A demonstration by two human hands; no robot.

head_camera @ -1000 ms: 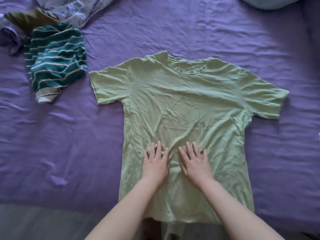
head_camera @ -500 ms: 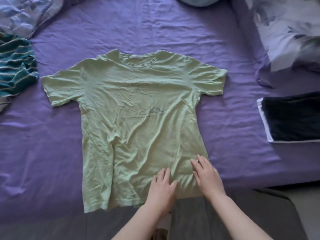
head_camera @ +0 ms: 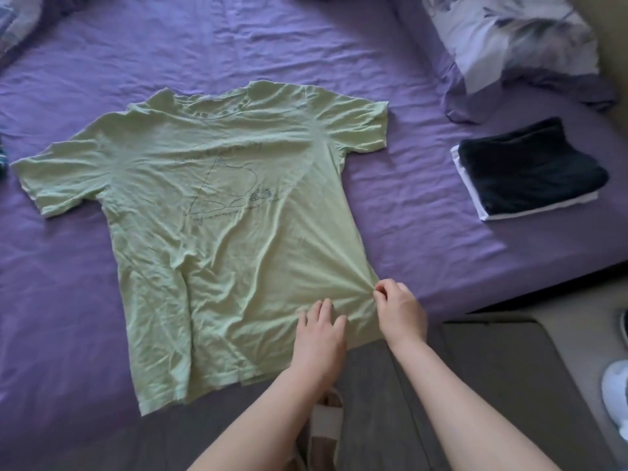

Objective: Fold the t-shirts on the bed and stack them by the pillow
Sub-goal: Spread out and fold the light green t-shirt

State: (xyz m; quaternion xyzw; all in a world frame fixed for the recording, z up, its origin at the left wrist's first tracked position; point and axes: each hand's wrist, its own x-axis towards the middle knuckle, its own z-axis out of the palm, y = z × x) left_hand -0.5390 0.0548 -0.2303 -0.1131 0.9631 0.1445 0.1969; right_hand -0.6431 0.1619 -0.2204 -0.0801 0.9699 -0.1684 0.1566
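1. Green t-shirt lies flat, front up, on the purple bed sheet, collar at the far side, hem at the near edge of the bed. Blue line drawing on the chest. Fabric wrinkled; creases fan out from the near right corner.
2. Right hand sits at the shirt's near right edge, fingers curled, thumb and fingertips pinching a small bunch of the fabric at the side seam just above the hem.
3. Left hand rests flat on the shirt just left of the right hand, fingers straight and slightly spread, pressing the cloth down. Holds nothing.
4. Hands are near each other, not touching.
5. Folded stack lies on the sheet well right of the green shirt: a dark garment on top, a white one under it, only its edges showing.
6. Pillow, pale with a floral print, lies at the far right, just beyond the stack, apart from it.
7. Sliver of striped teal cloth at the left frame edge, beside the shirt's left sleeve; too cut off to tell more.
8. Grey floor near the bed; a white sandal shows between the forearms.
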